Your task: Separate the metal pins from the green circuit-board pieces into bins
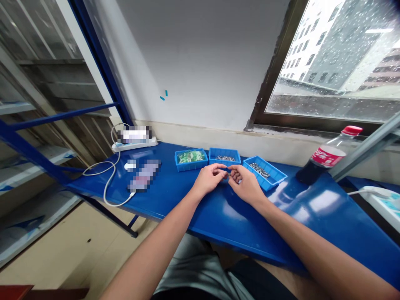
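My left hand [210, 179] and my right hand [243, 182] meet fingertip to fingertip above the blue table. Both are closed in a pinch around something small between them, too tiny and covered to name. Just behind them stands a blue bin [225, 151] holding small metal pieces [225, 158]. To its left, another blue bin [191, 166] contains green and whitish small items [191, 156]. On the right, a third blue bin [273, 183], set at an angle, has small dark and silvery cylindrical parts [260, 170] in it.
A cola bottle [328, 156] stands at the table's right, near the window. On the left lie a blurred phone-like object [144, 176], a white cable [109, 187] and a power strip [136, 144]. A metal bar and another power strip [383, 204] are at far right.
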Tool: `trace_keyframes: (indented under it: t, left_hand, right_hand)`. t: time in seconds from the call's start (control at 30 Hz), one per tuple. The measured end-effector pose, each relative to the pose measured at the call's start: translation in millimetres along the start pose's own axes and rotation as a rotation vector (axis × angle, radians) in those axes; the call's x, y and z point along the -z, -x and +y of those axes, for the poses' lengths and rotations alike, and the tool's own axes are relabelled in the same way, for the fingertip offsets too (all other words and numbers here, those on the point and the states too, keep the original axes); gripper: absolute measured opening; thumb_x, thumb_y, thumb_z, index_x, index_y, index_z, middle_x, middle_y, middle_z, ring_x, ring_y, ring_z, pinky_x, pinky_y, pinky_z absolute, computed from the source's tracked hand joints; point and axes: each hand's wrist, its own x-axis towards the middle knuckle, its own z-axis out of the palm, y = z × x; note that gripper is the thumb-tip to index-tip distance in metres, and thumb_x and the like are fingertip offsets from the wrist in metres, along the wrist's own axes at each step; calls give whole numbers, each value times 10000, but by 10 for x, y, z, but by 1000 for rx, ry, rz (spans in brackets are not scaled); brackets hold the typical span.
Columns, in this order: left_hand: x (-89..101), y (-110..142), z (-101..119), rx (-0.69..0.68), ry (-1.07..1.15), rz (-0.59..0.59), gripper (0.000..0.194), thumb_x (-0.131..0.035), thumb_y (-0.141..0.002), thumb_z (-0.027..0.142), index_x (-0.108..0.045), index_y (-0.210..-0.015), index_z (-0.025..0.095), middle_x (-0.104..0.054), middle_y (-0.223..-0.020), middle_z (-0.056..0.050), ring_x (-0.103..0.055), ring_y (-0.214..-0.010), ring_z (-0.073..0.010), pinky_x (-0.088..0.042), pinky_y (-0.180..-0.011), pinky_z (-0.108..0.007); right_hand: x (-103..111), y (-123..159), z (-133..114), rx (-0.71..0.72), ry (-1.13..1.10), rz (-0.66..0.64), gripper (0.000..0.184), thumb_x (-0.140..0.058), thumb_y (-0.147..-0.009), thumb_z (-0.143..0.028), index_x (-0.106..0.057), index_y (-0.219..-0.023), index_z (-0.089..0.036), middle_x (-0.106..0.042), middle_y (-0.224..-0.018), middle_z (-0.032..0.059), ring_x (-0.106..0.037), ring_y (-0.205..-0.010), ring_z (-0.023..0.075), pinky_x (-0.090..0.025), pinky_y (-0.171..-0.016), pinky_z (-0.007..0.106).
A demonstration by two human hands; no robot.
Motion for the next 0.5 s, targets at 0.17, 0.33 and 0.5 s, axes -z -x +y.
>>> trace_keyframes:
  t: [0.17,0.33,0.5]
  left_hand:
    - [-22,36,65,-2,5,2,359,-675,-974,300,-724,-1292,140,-830,-1054,-115,-802,-943,-233,-639,-850,-315]
    - [-10,55,72,-12,-73,-55,376,-723,-942,477,-813,-1118,157,-836,-987,-98,-806,-910,-245,-635,-782,-289]
    - [6,37,29,-22,-75,-26,262,-716,-928,291,-810,-1128,151,-837,-1007,-98,-812,-922,-237,-645,-818,-297]
  right_hand:
    - [14,-12,-3,-17,12,22,153,-642,-862,-225,-732,-985,-215,-680,-833,34,-616,-664,184,-554,-633,342]
    - [51,-18,2,66,-39,10,149,-644,-921,-255,-736,-1035,-227,-730,-925,57,-682,-769,213,-589,-719,370]
    - [48,-7,-2,158,6,-14,170,-613,-937,-219,-749,-1033,-251,-756,-1019,59,-720,-862,229,-603,-798,385]
